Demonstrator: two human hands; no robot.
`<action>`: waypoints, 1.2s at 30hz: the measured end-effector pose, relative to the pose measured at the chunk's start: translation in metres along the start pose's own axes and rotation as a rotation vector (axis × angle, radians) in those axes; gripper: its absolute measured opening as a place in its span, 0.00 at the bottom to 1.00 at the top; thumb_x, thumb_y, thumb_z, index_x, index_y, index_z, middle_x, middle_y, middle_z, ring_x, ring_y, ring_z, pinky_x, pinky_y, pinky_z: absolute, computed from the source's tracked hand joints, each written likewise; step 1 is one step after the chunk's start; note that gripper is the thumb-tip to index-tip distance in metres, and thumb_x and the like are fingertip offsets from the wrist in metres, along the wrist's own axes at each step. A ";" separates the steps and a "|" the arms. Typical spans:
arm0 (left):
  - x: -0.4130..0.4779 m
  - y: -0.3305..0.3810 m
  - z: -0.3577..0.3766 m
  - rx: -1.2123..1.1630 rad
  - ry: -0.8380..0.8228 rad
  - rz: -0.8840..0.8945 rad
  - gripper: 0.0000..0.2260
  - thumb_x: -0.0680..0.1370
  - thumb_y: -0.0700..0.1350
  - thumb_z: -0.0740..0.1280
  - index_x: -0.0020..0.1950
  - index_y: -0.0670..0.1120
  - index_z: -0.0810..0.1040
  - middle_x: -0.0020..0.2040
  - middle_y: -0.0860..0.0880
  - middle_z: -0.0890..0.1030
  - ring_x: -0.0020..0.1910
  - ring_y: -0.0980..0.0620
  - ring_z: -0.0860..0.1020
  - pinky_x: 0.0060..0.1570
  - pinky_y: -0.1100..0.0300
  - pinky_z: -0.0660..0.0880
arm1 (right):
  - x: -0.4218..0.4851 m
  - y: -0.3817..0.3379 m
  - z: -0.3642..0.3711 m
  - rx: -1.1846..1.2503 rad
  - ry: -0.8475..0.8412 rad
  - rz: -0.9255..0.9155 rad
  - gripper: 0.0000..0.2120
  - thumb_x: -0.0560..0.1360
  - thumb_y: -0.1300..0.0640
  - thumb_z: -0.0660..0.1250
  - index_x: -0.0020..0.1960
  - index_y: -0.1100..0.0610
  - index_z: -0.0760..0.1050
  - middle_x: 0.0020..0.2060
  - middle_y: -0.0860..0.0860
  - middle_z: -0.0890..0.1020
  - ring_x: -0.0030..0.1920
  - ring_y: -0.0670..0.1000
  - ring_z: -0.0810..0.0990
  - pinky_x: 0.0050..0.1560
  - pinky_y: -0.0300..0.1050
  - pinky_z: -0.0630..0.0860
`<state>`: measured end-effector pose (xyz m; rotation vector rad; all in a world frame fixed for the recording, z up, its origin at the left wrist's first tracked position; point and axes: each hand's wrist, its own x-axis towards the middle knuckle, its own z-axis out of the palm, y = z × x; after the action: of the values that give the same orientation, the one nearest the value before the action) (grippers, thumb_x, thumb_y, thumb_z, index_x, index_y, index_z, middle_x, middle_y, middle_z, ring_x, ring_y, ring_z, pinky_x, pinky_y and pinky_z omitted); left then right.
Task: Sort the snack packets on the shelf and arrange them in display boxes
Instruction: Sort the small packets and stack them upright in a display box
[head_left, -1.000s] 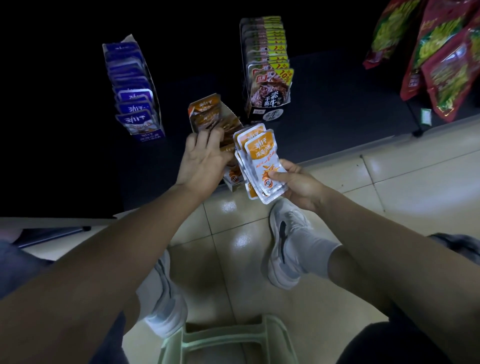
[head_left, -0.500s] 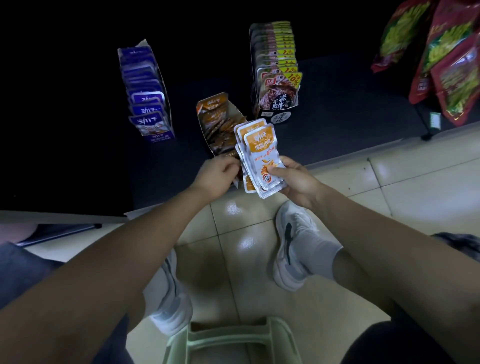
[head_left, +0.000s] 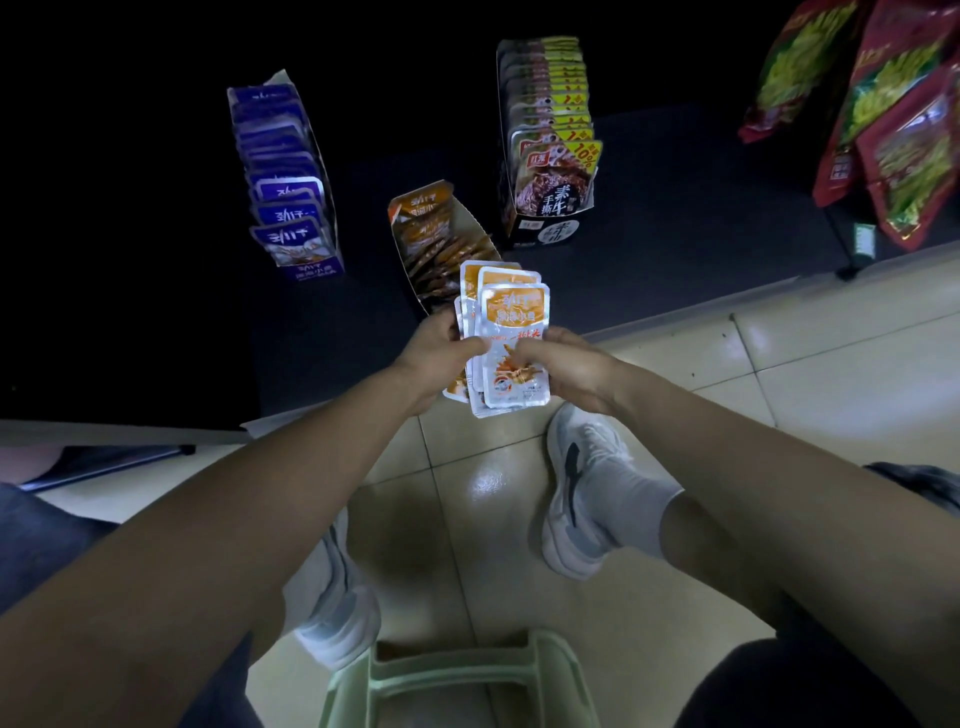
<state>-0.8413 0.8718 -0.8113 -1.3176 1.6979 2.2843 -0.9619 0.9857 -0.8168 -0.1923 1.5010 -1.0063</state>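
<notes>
A fanned stack of orange-and-silver snack packets was held upright at the centre of the frame, clamped from both sides. The left hand was curled round the stack's left edge with its thumb laid across the front packet. The right hand pinched the right edge, thumb likewise on the front. The stack was kept just below an open orange display box, over the front edge of a dark shelf. Inside that box, more orange packets were seen leaning loosely, not in an even row. In the upper left of the frame, a purple display box was filled with a tidy file of purple packets. Right of the orange box, a dark display box was packed with brown packets marked with yellow corners. The three boxes were set well apart on the shelf. Large red-and-green snack bags were hung in the upper right corner. Below the shelf, a glossy tiled floor was lit more brightly. On it, one white sneaker was planted right of centre and a second left of centre. A pale green plastic stool was cut off by the bottom edge of the frame.
</notes>
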 end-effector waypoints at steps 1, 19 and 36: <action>0.000 0.000 0.000 0.001 -0.004 -0.010 0.13 0.78 0.32 0.64 0.58 0.46 0.75 0.52 0.48 0.81 0.49 0.50 0.81 0.50 0.56 0.79 | 0.000 -0.001 0.004 0.000 -0.004 -0.022 0.12 0.78 0.61 0.63 0.61 0.61 0.76 0.56 0.58 0.82 0.54 0.56 0.82 0.60 0.53 0.77; 0.004 -0.001 -0.015 -0.063 -0.013 -0.153 0.11 0.76 0.36 0.68 0.56 0.47 0.79 0.51 0.46 0.84 0.46 0.48 0.83 0.41 0.54 0.80 | 0.002 0.002 -0.004 0.193 0.183 -0.037 0.19 0.76 0.55 0.70 0.63 0.63 0.75 0.54 0.58 0.83 0.53 0.59 0.83 0.56 0.61 0.78; 0.000 0.000 -0.021 0.009 -0.045 -0.083 0.11 0.78 0.33 0.63 0.52 0.46 0.79 0.48 0.47 0.83 0.46 0.48 0.83 0.45 0.53 0.81 | -0.002 -0.005 -0.005 0.231 0.109 0.001 0.13 0.78 0.56 0.66 0.59 0.62 0.77 0.54 0.58 0.83 0.51 0.57 0.84 0.51 0.55 0.81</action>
<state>-0.8288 0.8554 -0.8126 -1.2991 1.6067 2.2409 -0.9676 0.9866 -0.8125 0.0286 1.4677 -1.1954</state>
